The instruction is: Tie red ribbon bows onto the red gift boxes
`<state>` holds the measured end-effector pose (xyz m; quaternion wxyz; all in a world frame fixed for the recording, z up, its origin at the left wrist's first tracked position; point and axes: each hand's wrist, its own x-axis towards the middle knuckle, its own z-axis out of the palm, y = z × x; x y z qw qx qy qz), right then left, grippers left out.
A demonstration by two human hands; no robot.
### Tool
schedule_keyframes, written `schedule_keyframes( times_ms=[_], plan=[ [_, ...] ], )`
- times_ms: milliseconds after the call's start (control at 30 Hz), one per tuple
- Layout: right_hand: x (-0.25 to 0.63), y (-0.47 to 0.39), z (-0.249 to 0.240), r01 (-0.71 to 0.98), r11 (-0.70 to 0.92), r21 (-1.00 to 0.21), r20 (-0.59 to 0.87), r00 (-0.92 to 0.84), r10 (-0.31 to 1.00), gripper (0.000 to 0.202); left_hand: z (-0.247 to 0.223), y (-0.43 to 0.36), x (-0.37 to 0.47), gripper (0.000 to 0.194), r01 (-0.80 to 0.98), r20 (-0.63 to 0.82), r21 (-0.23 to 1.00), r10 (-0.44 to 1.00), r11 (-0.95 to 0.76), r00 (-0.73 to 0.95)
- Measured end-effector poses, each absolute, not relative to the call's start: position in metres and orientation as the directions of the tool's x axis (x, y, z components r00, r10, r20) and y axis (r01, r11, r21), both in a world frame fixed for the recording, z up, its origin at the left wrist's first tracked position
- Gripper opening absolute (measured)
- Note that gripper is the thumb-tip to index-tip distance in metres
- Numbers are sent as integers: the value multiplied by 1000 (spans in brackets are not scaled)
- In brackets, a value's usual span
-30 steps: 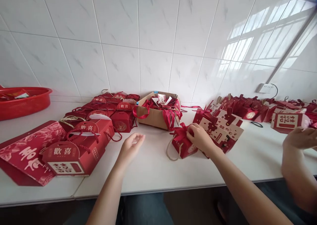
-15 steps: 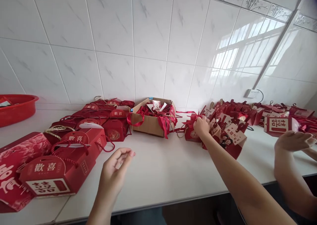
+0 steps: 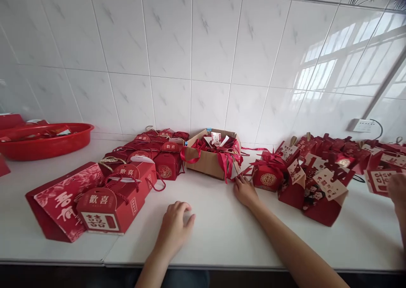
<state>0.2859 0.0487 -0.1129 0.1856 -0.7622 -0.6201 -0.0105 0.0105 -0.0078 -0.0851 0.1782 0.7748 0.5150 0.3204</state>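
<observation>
My left hand (image 3: 177, 226) hovers low over the front of the white table, empty, its fingers loosely curled and the thumb apart. My right hand (image 3: 245, 191) lies palm down, fingers stretched toward the near right corner of an open cardboard box (image 3: 204, 163). Red ribbons (image 3: 226, 163) and printed cards (image 3: 216, 138) fill that box and spill over its sides. Its fingertips are close to the ribbon ends; contact is unclear. Just right of this hand sits a small red gift box (image 3: 268, 176) with a gold emblem and a ribbon bow.
Red gift boxes with rope handles (image 3: 116, 199) cluster on the left, beside a red plastic basin (image 3: 47, 142). More red gift boxes (image 3: 326, 195) stand at right. Another person's hand (image 3: 398, 190) is by a box at the right edge. A tiled wall (image 3: 209, 47) rises behind the table.
My right hand has left the small red gift box and moved left to the table by the cardboard box. My left hand has turned palm down. The view has swung left.
</observation>
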Motion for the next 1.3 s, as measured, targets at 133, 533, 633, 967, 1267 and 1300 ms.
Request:
schedule_keyframes(
  times_ms=[133, 533, 633, 967, 1267, 1300],
  plan=[
    [276, 32, -104, 963, -114, -245, 164, 157, 974, 49, -98, -6, 15, 17, 740, 331, 519, 899, -428, 288],
    [198, -73, -85, 777, 505, -375, 69, -520, 851, 53, -97, -14, 12, 35, 779, 298, 443, 892, -444, 338],
    [200, -74, -83, 731, 549, -406, 98, -563, 821, 50, -95, -17, 12, 35, 781, 291, 438, 892, -445, 346],
    [187, -103, -96, 751, 508, -422, 175, -482, 859, 33, -95, -22, 10, 37, 796, 248, 420, 899, -436, 361],
    [161, -101, -94, 633, 662, -400, 454, -491, 743, 20, -94, -21, 8, 33, 784, 212, 441, 899, -437, 382],
    [160, -104, -93, 606, 694, -389, 495, -497, 713, 19, -94, -21, 8, 32, 785, 208, 444, 902, -432, 378]
  ],
)
